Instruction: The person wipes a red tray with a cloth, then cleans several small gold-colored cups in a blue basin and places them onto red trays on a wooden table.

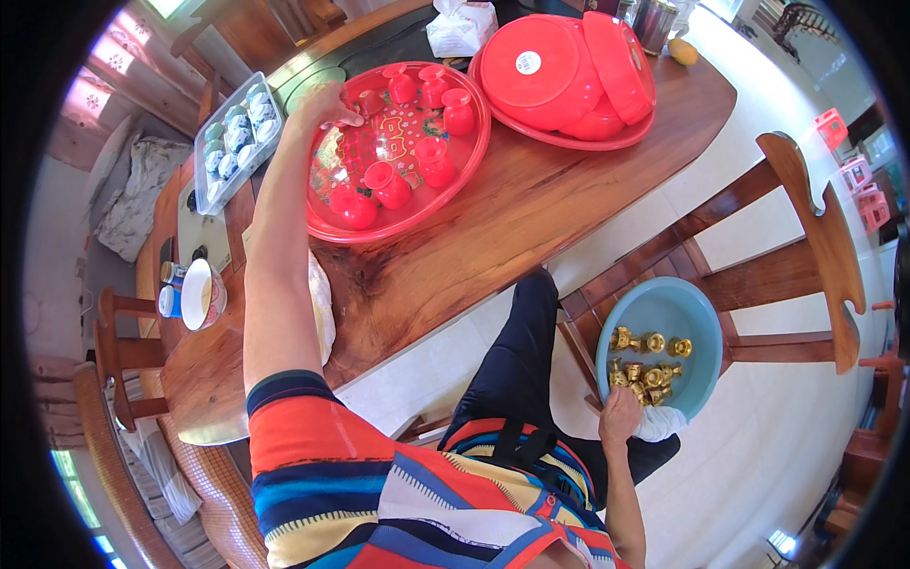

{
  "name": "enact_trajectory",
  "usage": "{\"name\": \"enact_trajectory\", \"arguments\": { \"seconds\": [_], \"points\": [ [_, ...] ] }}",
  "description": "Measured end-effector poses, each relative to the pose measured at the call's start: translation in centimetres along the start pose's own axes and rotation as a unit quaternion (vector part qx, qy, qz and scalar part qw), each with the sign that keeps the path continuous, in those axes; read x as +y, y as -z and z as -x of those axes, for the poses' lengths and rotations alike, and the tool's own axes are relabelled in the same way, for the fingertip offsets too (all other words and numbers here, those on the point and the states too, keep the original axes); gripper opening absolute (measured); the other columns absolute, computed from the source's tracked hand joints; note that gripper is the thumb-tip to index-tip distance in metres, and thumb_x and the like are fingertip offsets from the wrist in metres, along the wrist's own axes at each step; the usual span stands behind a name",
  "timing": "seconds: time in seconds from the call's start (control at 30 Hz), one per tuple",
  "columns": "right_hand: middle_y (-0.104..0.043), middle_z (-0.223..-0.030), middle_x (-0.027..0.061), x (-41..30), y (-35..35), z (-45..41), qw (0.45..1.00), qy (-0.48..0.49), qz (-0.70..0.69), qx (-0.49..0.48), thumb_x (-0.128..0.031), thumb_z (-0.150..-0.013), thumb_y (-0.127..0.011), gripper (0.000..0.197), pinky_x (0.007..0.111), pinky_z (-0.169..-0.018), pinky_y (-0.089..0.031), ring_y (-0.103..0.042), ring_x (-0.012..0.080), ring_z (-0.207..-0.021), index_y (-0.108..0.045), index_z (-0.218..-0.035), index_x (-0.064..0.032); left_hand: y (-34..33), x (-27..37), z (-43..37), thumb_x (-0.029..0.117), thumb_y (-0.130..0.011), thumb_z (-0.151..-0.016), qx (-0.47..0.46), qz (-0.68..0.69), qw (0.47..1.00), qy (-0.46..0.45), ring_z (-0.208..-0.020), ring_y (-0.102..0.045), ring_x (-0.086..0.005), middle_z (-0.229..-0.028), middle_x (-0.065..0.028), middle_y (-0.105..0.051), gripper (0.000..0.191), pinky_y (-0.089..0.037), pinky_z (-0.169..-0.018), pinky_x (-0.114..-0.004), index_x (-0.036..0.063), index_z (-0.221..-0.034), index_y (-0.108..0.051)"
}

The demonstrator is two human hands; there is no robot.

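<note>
My left hand [328, 107] reaches over the left rim of a round red tray [419, 222] with printed gold decoration. Its fingers are apart, close beside a small red cup [370, 103]. Several glossy red vase-shaped cups [435, 161] stand or lie around the tray. Down at the right, my right hand [620, 416] is at the near rim of a blue plastic basin [700, 313], closed on a bunched white cloth [660, 424]. Inside the basin are several small gold-coloured cups [652, 343], some heaped close to this hand.
Stacked red plastic trays [540, 85] and a tissue pack [462, 30] share the wooden table [498, 213]. A clear box of patterned cups [238, 146] and a white bowl [203, 295] lie left. The basin rests on a wooden chair [761, 277]. A yellow fruit [682, 52] sits far right.
</note>
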State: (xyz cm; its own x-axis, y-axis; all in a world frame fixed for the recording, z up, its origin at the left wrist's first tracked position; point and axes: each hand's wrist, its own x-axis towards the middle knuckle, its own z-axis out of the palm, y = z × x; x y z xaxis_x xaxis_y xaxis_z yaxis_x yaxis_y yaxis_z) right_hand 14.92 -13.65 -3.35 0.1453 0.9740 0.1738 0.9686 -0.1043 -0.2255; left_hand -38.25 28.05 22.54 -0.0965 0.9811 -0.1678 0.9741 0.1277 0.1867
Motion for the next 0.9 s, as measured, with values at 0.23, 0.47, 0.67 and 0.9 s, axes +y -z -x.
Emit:
{"name": "enact_trajectory", "arguments": {
  "seconds": [0.23,0.47,0.67,0.9],
  "points": [
    [-0.052,-0.072,0.0116,0.0,0.0,0.0,1.0,-0.006,0.008,-0.005,-0.021,-0.089,-0.045,0.021,0.042,-0.064,-0.037,-0.051,0.0306,-0.072,-0.054,-0.077,-0.006,-1.4,-1.5,-0.2,0.024,-0.081,-0.059,0.077,-0.011,0.996,-0.043,-0.081,-0.064,-0.0211,-0.087,-0.0108,-0.067,0.049,-0.048,-0.072,-0.031,0.0016,-0.099,-0.064],
    [-0.052,-0.072,0.0114,-0.3,0.3,0.1,1.0,-0.003,-0.004,-0.002,-0.021,-0.089,-0.044,0.022,0.042,-0.064,-0.036,-0.051,0.0306,-0.072,-0.055,-0.077,-0.0059,-0.7,-3.3,1.0,0.027,-0.082,-0.057,0.137,0.085,0.986,-0.049,-0.083,-0.065,-0.0245,-0.086,-0.0118,-0.067,0.049,-0.048,-0.076,-0.033,0.0054,-0.098,-0.066],
    [-0.053,-0.073,0.0112,-0.6,0.9,-0.2,1.0,-0.012,0.001,-0.012,-0.02,-0.09,-0.044,0.022,0.043,-0.064,-0.036,-0.051,0.0307,-0.073,-0.055,-0.077,-0.0055,-0.1,-3.2,3.2,0.027,-0.082,-0.054,0.072,-0.002,0.997,0.003,-0.071,-0.064,-0.0234,-0.076,-0.0113,-0.067,0.04,-0.048,-0.065,-0.035,0.0036,-0.079,-0.063],
    [-0.055,-0.075,0.0115,-0.5,0.6,-0.2,1.0,-0.007,-0.013,-0.007,-0.02,-0.09,-0.044,0.022,0.042,-0.065,-0.037,-0.052,0.0302,-0.074,-0.056,-0.078,-0.0055,-1.2,-3.0,3.9,0.038,-0.083,-0.051,0.107,-0.073,0.992,-0.006,-0.087,-0.064,-0.0261,-0.085,-0.0129,-0.067,0.065,-0.049,-0.077,-0.037,0.0035,-0.102,-0.059]
  ]
}}
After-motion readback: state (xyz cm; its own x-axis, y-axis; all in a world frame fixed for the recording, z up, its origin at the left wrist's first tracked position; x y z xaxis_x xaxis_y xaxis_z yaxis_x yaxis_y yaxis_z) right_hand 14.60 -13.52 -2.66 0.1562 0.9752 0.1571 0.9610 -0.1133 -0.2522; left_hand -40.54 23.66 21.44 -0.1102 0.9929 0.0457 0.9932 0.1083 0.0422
